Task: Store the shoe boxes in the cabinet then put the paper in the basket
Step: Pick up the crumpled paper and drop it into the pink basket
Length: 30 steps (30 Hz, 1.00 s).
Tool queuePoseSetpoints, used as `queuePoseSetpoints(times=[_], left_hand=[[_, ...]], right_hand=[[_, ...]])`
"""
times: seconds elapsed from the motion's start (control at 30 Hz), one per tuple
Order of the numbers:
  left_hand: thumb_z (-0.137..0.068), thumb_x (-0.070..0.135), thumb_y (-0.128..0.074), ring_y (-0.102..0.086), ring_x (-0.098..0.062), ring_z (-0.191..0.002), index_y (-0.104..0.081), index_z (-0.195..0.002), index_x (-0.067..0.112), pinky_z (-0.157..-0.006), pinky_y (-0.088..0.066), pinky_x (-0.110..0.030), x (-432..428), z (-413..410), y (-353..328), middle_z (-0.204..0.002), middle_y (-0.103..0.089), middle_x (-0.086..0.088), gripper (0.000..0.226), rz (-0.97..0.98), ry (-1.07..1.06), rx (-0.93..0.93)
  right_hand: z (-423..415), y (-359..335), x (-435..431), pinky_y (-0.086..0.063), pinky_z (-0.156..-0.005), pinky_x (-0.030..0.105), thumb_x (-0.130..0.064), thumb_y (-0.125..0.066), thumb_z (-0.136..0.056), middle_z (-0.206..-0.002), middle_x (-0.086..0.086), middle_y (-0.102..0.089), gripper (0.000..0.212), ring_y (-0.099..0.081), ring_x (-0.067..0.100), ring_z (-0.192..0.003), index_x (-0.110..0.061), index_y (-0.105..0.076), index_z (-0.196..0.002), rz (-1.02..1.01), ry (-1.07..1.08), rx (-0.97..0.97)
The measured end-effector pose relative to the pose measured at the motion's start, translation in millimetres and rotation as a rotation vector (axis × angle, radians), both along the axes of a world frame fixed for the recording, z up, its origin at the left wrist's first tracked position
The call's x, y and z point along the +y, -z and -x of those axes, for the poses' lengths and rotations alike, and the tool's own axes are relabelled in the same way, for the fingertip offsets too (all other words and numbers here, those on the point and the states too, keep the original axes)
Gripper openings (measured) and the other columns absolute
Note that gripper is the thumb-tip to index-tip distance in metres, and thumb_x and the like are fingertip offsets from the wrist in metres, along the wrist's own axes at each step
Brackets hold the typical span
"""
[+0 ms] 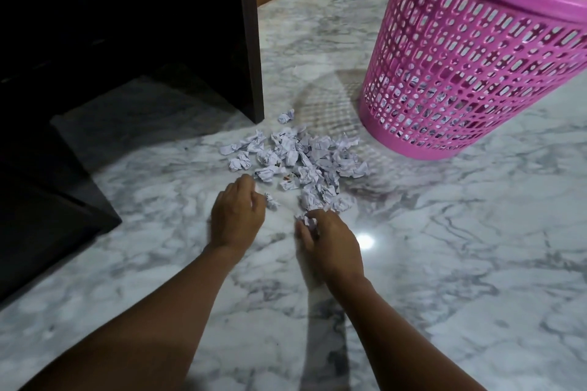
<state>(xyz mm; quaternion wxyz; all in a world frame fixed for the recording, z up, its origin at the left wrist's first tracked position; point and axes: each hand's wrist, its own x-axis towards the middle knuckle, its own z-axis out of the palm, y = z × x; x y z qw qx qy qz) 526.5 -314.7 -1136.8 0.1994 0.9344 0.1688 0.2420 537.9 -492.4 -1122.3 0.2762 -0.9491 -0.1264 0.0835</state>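
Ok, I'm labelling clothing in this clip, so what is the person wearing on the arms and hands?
Nothing that shows. The left hand and right hand are bare: no gloves, no watch or bracelet at either wrist. The left forearm and right forearm are uncovered to the picture's edge, so no sleeve is in view. Fingers are partly hidden and blurred, so rings cannot be ruled out.

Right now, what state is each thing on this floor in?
Pink perforated plastic basket, standing upright, some paper inside.
Crumpled white paper pile, scattered on the marble floor.
Left hand, curled beside a scrap, hold unclear.
Right hand, gripping one paper ball.
Dark wooden cabinet, inside too dark to tell.
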Motion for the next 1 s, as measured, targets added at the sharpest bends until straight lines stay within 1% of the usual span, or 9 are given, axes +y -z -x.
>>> queuePoseSetpoints(times=[0.1, 0.2, 0.3, 0.57, 0.7, 0.8, 0.87, 0.93, 1.0], left_hand=[[-0.078, 0.011, -0.053, -0.057, -0.038, -0.064, -0.059, -0.097, 0.007, -0.058, -0.044, -0.037, -11, -1, -2, -0.073, -0.062, -0.015, 0.021, -0.012, 0.046, 0.089], [-0.085, 0.037, -0.047, -0.06, -0.034, -0.079, -0.061, -0.113, 0.014, -0.067, -0.045, -0.038, -16, 1, 0, -0.089, -0.065, -0.009, 0.039, -0.093, 0.058, 0.14], [-0.082, 0.061, -0.055, -0.058, -0.028, -0.083, -0.062, -0.11, 0.021, -0.068, -0.044, -0.037, -20, 1, 5, -0.091, -0.062, -0.003, 0.05, -0.148, 0.032, 0.235], [-0.087, 0.016, -0.066, -0.057, -0.036, -0.072, -0.057, -0.082, 0.008, -0.061, -0.047, -0.041, -24, -4, 18, -0.082, -0.056, -0.013, 0.013, -0.16, 0.051, 0.131], [-0.097, 0.017, -0.044, -0.054, -0.039, -0.071, -0.05, -0.084, 0.004, -0.062, -0.047, -0.046, -10, -9, 10, -0.084, -0.053, -0.02, 0.019, 0.078, -0.028, -0.077], [-0.098, 0.012, -0.045, -0.052, -0.039, -0.081, -0.05, -0.089, -0.003, -0.074, -0.042, -0.047, 14, -28, 1, -0.09, -0.052, -0.025, 0.018, 0.276, -0.182, -0.238], [-0.098, 0.011, -0.044, -0.05, -0.04, -0.09, -0.05, -0.095, -0.005, -0.082, -0.041, -0.047, 28, -46, -3, -0.098, -0.05, -0.026, 0.017, 0.314, -0.186, -0.228], [-0.098, 0.009, -0.047, -0.05, -0.042, -0.099, -0.05, -0.104, -0.006, -0.091, -0.039, -0.045, 38, -61, -4, -0.11, -0.046, -0.028, 0.016, 0.368, -0.177, -0.163], [-0.098, 0.008, -0.048, -0.05, -0.042, -0.106, -0.05, -0.111, -0.006, -0.096, -0.037, -0.041, 42, -72, -4, -0.119, -0.042, -0.028, 0.019, 0.407, -0.163, -0.096]], right_hand=[[1, 3, -2, -0.046, -0.07, 0.035, -0.038, -0.058, -0.096, -0.101, 0.004, -0.06, 0.023, -0.061, 0.026, -0.089, -0.016, -0.062, -0.101, -0.034, 0.002, -0.028], [5, 4, -7, -0.044, -0.067, 0.036, -0.033, -0.058, -0.096, -0.098, 0.007, -0.055, 0.02, -0.058, 0.027, -0.081, -0.013, -0.057, -0.095, -0.062, -0.029, -0.055], [9, 2, -13, -0.038, -0.066, 0.034, -0.03, -0.052, -0.099, -0.092, 0.007, -0.053, 0.019, -0.053, 0.026, -0.076, -0.012, -0.05, -0.095, -0.084, -0.046, -0.03], [-4, -12, -21, -0.035, -0.068, 0.032, -0.024, -0.038, -0.096, -0.079, 0.005, -0.053, 0.01, -0.047, 0.021, -0.07, -0.018, -0.043, -0.102, -0.322, 0.034, 0.181], [-25, -12, -27, -0.036, -0.079, 0.025, -0.03, -0.049, -0.102, -0.11, 0.012, -0.065, 0.035, -0.06, 0.025, -0.101, -0.014, -0.052, -0.133, -0.336, 0.157, 0.064], [-48, -17, -39, -0.034, -0.071, 0.022, -0.04, -0.065, -0.093, -0.096, 0.005, -0.067, 0.026, -0.062, 0.021, -0.09, -0.014, -0.067, -0.099, -0.313, 0.236, -0.001], [-63, -21, -49, -0.027, -0.062, 0.022, -0.04, -0.072, -0.087, -0.078, -0.001, -0.057, 0.03, -0.053, 0.015, -0.071, -0.019, -0.055, -0.073, -0.328, 0.268, -0.053], [-76, -23, -56, -0.026, -0.063, 0.02, -0.039, -0.073, -0.086, -0.08, 0.002, -0.05, 0.035, -0.044, 0.01, -0.067, -0.022, -0.047, -0.069, -0.293, 0.243, -0.08], [-85, -15, -62, -0.03, -0.072, 0.014, -0.039, -0.071, -0.086, -0.096, 0.007, -0.052, 0.03, -0.047, 0.01, -0.078, -0.015, -0.055, -0.079, -0.236, 0.175, -0.084]])
